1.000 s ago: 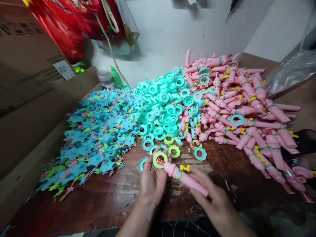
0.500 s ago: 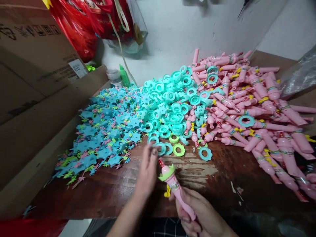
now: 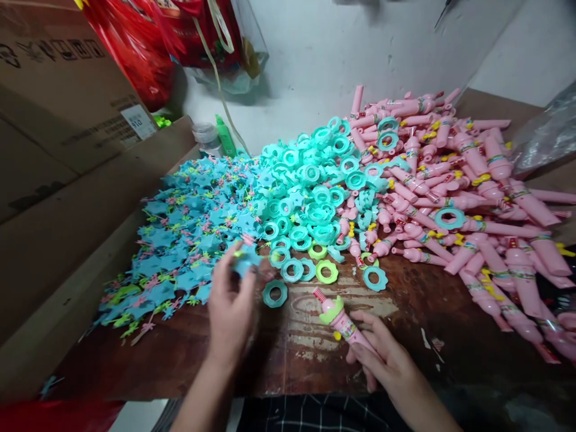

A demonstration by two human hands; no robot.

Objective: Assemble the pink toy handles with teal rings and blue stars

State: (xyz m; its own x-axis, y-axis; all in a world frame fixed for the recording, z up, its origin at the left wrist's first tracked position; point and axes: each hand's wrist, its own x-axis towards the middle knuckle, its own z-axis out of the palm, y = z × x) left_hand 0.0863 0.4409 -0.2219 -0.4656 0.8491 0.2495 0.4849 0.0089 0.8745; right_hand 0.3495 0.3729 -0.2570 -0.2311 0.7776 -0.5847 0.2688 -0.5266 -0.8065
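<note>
My left hand (image 3: 231, 312) is at the right edge of the heap of blue star-shaped pieces (image 3: 198, 243). Its thumb and fingers are closed on one blue star-shaped piece (image 3: 245, 259), which is blurred. A pink toy wand (image 3: 347, 327) lies in my right hand (image 3: 382, 351), fingers wrapped round its handle. This wand tilts up to the left, with a red-striped tip, a light green scalloped ring (image 3: 332, 310) round its neck and a small yellow part at its side. A teal scalloped ring (image 3: 275, 293) rests on the table just right of my left hand.
Teal rings (image 3: 310, 174) are heaped mid-table, a few lime ones (image 3: 326, 272) at their front edge. Many pink wands (image 3: 472, 204) pile up on the right. A cardboard box (image 3: 58, 120) stands at the left; red bags (image 3: 135, 54) hang by the wall.
My left hand has moved left, away from the wand, and now holds a blue star-shaped piece. A teal ring has come nearer on the table. My right hand has shifted up and right with the wand.
</note>
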